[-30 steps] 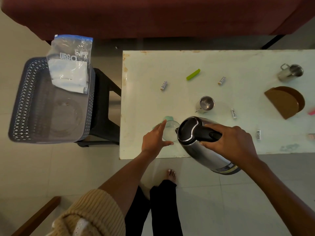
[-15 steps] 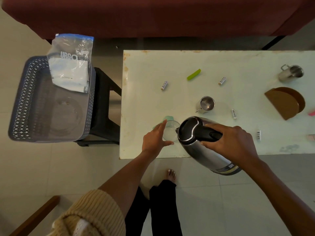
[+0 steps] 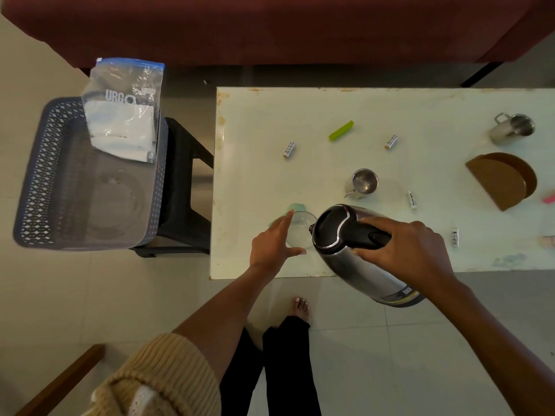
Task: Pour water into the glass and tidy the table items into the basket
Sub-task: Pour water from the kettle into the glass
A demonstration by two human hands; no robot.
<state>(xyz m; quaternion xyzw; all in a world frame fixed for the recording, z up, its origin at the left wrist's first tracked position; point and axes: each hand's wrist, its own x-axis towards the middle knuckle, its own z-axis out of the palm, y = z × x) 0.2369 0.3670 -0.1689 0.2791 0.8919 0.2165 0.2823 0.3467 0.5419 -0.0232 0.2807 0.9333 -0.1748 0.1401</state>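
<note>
We note a dark lattice-walled basket (image 3: 39, 175) far left, set on a black stool (image 3: 186, 190) just beside the counter (image 3: 258, 121). A clear zip bag (image 3: 126, 115) printed URGO leans over its far rim.

Near the counter's front edge the left hand (image 3: 268, 247) grasps the glass (image 3: 301, 232), forefinger along the far side, thumb on the near side. The glass is clear, upright and round-rimmed, with something pale green showing beneath it. We cannot tell whether it holds water.

Just right of it, the kettle (image 3: 360, 265), brushed steel with a black lid and handle, is tilted with its spout at the glass rim and its base out past the counter edge. The right hand (image 3: 411, 250) is clenched round the handle.

Behind these lie a battery (image 3: 289, 150), a green clip (image 3: 341, 130) and a small steel cup (image 3: 363, 183). Far right stands a brown holder (image 3: 501, 181).
</note>
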